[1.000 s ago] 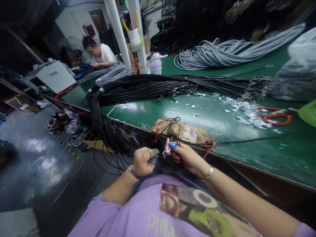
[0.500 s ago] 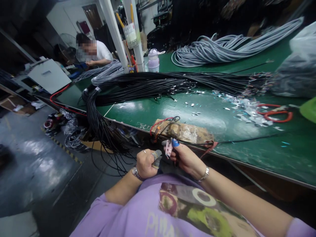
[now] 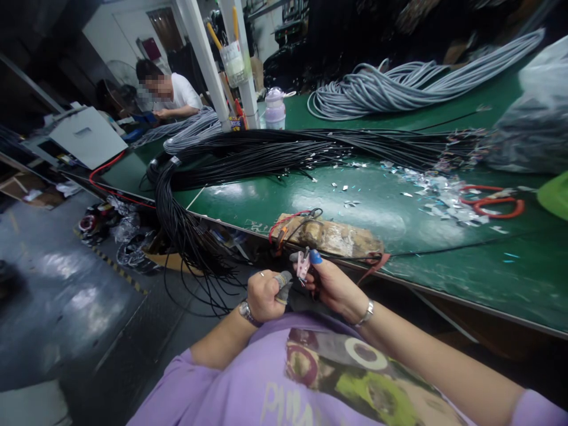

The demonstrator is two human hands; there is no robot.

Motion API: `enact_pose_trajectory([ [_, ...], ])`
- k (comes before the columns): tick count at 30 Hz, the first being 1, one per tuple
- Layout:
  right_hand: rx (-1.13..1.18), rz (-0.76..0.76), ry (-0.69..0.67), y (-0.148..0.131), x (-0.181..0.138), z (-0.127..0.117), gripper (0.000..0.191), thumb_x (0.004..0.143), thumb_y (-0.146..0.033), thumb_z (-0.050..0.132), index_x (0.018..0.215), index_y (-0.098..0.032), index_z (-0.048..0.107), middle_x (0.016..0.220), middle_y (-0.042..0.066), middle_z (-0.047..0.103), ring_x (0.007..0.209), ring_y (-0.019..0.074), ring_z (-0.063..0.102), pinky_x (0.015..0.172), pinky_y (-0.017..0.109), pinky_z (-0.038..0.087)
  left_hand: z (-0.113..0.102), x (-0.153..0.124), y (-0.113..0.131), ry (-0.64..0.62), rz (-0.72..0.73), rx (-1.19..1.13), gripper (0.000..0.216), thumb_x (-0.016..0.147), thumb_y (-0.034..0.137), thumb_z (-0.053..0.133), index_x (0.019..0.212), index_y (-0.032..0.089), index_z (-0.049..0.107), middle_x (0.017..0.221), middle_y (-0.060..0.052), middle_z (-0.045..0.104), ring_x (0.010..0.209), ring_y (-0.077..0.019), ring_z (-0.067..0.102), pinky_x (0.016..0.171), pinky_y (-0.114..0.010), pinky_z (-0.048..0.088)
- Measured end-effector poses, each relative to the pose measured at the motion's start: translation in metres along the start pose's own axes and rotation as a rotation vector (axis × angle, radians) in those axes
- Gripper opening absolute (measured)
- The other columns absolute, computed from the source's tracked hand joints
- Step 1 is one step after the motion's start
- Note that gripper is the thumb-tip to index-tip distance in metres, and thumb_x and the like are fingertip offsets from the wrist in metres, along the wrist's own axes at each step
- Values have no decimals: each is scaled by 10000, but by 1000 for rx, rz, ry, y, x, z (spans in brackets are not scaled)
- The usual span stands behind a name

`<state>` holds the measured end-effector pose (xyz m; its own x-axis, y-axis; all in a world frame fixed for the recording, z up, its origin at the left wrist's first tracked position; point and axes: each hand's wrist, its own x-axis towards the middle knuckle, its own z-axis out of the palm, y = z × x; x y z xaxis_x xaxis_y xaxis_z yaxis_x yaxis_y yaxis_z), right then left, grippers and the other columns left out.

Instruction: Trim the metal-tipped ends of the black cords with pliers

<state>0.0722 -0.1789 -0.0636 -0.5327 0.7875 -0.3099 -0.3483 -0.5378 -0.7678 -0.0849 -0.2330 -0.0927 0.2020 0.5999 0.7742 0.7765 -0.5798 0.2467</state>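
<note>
My left hand (image 3: 262, 294) is closed in a fist just below the table edge, a grey finger cot on its thumb; what it pinches is hidden. My right hand (image 3: 331, 283) is closed too, with a blue finger cot on one fingertip, and it holds a small pink-white tool or cable end (image 3: 303, 264) up against my left thumb. Both hands sit close together in front of a taped brown block (image 3: 331, 236) with red and black wires on the edge of the green table (image 3: 390, 219).
A thick bundle of black cables (image 3: 284, 152) crosses the table and hangs off its left edge. Grey cables (image 3: 399, 89) lie at the back. Red-handled scissors (image 3: 494, 204) and foil scraps lie at right. Another person sits at far left, behind white posts and a lilac bottle (image 3: 275, 109).
Both hands have risen slightly and drawn a little closer together; the view has shifted a bit to the right. Grips look unchanged.
</note>
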Motion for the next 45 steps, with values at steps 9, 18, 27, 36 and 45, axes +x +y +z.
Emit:
enact_pose_trajectory([
  [9,38,100,28,13,1,-14,608,572,-781,639,613,-194,487,453,-55,405,402,64,285,386,205,175,-5,-7,4,-32,-202,-158,113,774,240,589,815,166,663,611,-56,657,556,-138,588,533,-251,444],
  [18,-66,80,-27,12,-8,-30,578,678,-744,586,682,-167,609,478,-34,424,419,67,277,388,211,186,-13,2,14,74,-1273,-1055,441,629,558,719,720,160,553,479,23,589,314,-46,412,315,-159,216],
  [27,-418,3,-218,-3,-36,-38,535,807,-666,513,784,-148,643,491,-22,469,450,92,375,436,234,278,-11,-4,7,9,-1284,-1023,433,616,539,728,701,156,545,489,16,593,372,-56,456,375,-163,278],
  [36,-829,-158,-246,-58,-65,-53,712,826,-772,242,676,-175,600,584,28,556,411,85,382,385,231,367,6,-21,-20,-190,-1167,-772,466,696,609,620,691,143,620,650,-49,646,610,-134,557,604,-253,442],
  [45,-1220,-417,164,-122,-35,-67,401,750,-443,457,980,-208,685,928,83,740,883,265,677,753,352,556,14,-28,-39,-398,-1037,-446,228,769,349,539,703,153,635,660,-19,616,648,-133,511,625,-243,405],
])
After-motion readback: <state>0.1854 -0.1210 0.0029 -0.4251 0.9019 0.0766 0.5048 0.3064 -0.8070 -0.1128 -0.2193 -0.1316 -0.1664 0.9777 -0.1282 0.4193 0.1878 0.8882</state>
